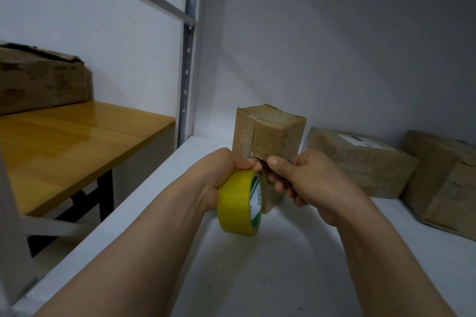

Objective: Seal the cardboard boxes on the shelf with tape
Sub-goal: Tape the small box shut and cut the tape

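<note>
A tall cardboard box (268, 131) stands upright on the white shelf (283, 265), with clear tape over its top and front seam. My left hand (226, 175) grips a yellow tape roll (238, 203) just in front of the box's lower half. My right hand (306, 183) is closed around a small dark cutting tool (261, 161); its tip meets the strip of tape between roll and box. Two more boxes lie to the right: a flat one with a white label (360, 159) and a larger one (443, 183) at the frame's edge.
Left of the shelf's metal upright (186, 59) stands a yellow wooden table (77, 147) with a worn cardboard box (43, 80) on it. White walls close the shelf at the back and left. Bare shelf surface lies under my forearms.
</note>
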`<state>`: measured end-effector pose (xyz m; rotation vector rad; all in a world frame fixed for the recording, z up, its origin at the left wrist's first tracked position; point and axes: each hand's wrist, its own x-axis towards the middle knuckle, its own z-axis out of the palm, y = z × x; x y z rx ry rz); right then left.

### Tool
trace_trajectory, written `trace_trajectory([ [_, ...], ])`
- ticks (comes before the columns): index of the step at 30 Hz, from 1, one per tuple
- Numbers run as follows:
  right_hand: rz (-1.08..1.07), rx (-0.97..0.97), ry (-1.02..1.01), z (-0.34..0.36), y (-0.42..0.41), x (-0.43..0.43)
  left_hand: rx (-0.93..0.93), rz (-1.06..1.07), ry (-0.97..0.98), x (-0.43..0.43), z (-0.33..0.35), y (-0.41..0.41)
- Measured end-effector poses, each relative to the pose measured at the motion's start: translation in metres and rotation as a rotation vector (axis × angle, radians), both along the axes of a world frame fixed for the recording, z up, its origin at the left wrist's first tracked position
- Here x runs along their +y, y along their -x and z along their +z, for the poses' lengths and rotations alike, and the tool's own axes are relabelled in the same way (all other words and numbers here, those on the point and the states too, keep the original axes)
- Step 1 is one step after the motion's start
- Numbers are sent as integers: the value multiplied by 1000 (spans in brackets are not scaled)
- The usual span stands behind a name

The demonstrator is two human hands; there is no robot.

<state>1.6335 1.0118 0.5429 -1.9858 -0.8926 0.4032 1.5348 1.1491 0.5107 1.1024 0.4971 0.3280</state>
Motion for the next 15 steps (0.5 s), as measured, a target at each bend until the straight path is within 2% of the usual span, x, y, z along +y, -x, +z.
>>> trace_trajectory([
  [6,-29,31,-28,-1,-1,3,24,17,-77,2,1,1],
  [15,-9,59,11,2,-4,0,17,-15,-70,3,0,1],
])
